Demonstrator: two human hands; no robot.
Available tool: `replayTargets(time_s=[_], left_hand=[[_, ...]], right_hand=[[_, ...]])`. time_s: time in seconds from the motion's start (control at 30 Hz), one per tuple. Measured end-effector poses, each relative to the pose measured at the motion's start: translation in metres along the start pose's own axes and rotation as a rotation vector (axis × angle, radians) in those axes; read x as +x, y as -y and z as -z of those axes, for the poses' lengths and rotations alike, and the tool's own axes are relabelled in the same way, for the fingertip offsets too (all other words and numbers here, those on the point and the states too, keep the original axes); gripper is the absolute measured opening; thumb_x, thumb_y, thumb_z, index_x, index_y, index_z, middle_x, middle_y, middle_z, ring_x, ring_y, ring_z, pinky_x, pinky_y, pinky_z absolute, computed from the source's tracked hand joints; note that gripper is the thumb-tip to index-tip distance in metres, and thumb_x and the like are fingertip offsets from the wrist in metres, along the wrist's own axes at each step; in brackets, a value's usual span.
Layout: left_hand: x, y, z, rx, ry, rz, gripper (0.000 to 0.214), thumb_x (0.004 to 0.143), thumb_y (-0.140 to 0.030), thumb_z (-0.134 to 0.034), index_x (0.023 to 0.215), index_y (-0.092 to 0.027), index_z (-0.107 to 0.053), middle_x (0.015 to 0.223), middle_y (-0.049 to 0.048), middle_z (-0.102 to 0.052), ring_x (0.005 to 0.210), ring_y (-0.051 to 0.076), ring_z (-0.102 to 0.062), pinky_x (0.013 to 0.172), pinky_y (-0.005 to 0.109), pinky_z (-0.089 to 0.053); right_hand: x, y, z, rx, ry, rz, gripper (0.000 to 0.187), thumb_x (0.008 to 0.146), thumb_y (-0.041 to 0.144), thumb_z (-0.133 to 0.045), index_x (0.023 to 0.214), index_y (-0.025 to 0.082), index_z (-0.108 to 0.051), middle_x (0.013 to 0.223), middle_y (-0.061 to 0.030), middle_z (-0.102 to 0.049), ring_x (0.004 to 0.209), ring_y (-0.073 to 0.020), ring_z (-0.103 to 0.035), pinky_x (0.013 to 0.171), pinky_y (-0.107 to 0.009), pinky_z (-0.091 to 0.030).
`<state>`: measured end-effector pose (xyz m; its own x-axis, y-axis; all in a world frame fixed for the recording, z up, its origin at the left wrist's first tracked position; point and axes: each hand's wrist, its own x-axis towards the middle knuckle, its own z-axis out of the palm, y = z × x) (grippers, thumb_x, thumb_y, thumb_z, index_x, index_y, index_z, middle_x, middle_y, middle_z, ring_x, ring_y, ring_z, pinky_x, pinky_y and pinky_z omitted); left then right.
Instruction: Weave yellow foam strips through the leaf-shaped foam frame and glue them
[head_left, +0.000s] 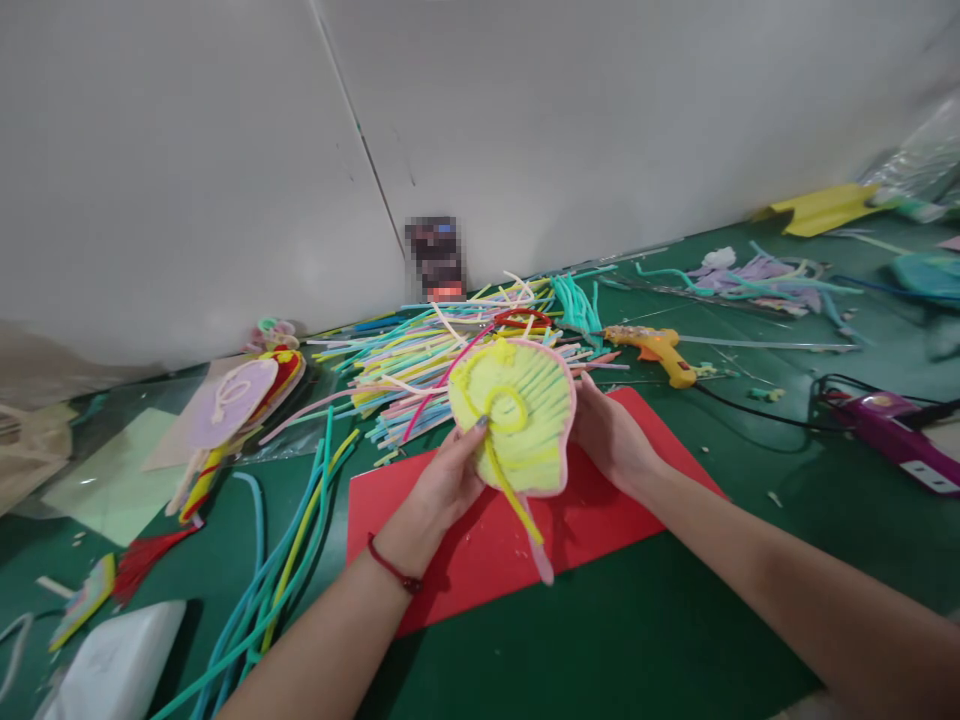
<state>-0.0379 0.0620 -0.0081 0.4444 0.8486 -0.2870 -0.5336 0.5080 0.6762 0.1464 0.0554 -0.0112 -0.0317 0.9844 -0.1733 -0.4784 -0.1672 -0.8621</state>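
Observation:
A small shell-shaped hand fan [544,425], faced in yellow and pale green with a pink rim, is held over a red sheet [420,560]. My left hand [454,475] grips its left edge, the thumb pressing on a yellow pipe cleaner [517,500]. That pipe cleaner curls into a spiral on the fan's face, and its loose end hangs down past the lower rim. A pink handle [541,560] pokes out below. Along the right rim, my right hand [611,435] supports the fan, its fingers partly hidden behind it.
Many coloured pipe cleaners [405,385] lie heaped behind the fan. A yellow hot glue gun [660,352] rests at right, its cord running to a purple power strip [900,430]. At left are finished fans [236,400], long blue-green pipe cleaners [292,560] and a white device [120,660].

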Motion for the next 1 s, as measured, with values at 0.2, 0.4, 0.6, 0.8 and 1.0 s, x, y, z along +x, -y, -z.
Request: replayTargets(time_s=[0.2, 0.4, 0.6, 0.8, 1.0], left_hand=[[0.007, 0.007, -0.005, 0.194, -0.162, -0.169, 0.043, 0.065, -0.03, -0.069, 0.105, -0.016, -0.058, 0.109, 0.0086, -0.064, 0.098, 0.023, -0.06, 0.086, 0.036, -0.049], [0.004, 0.01, -0.007, 0.513, -0.247, -0.302, 0.04, 0.062, -0.034, -0.069, 0.096, -0.015, -0.059, 0.105, 0.0093, -0.065, 0.096, 0.025, -0.06, 0.083, 0.038, -0.05], [0.0, 0.007, -0.012, 0.595, -0.227, -0.328, 0.044, 0.064, -0.032, -0.068, 0.103, -0.017, -0.054, 0.111, 0.0085, -0.062, 0.1, 0.023, -0.058, 0.082, 0.035, -0.049], [-0.001, 0.007, -0.014, 0.604, -0.225, -0.335, 0.046, 0.065, -0.031, -0.067, 0.106, -0.016, -0.052, 0.113, 0.0095, -0.061, 0.101, 0.024, -0.058, 0.081, 0.035, -0.05], [-0.001, 0.009, -0.012, 0.634, -0.195, -0.354, 0.043, 0.066, -0.033, -0.066, 0.103, -0.016, -0.054, 0.114, 0.0093, -0.06, 0.102, 0.025, -0.057, 0.083, 0.036, -0.049]], right_hand=[[-0.001, -0.002, -0.005, -0.045, -0.033, 0.028, 0.038, 0.075, 0.056, -0.051, 0.089, 0.024, -0.064, 0.092, -0.004, -0.066, 0.078, -0.0195, -0.061, 0.063, -0.032, -0.047], [-0.001, -0.008, -0.004, -0.118, -0.083, 0.079, 0.043, 0.072, 0.055, -0.055, 0.104, 0.027, -0.06, 0.099, -0.0035, -0.066, 0.092, -0.0231, -0.059, 0.07, -0.035, -0.048], [0.001, -0.012, 0.0, -0.151, -0.115, 0.14, 0.032, 0.074, 0.045, -0.058, 0.1, 0.027, -0.059, 0.106, -0.002, -0.062, 0.096, -0.0206, -0.057, 0.077, -0.033, -0.047], [-0.004, -0.009, -0.004, -0.371, -0.169, 0.31, 0.042, 0.074, 0.041, -0.059, 0.113, 0.031, -0.048, 0.097, -0.0015, -0.061, 0.09, -0.018, -0.056, 0.075, -0.032, -0.046], [-0.006, -0.006, -0.003, -0.645, -0.137, 0.371, 0.021, 0.068, 0.041, -0.064, 0.081, 0.024, -0.063, 0.098, -0.0045, -0.058, 0.096, -0.0219, -0.051, 0.079, -0.034, -0.043]])
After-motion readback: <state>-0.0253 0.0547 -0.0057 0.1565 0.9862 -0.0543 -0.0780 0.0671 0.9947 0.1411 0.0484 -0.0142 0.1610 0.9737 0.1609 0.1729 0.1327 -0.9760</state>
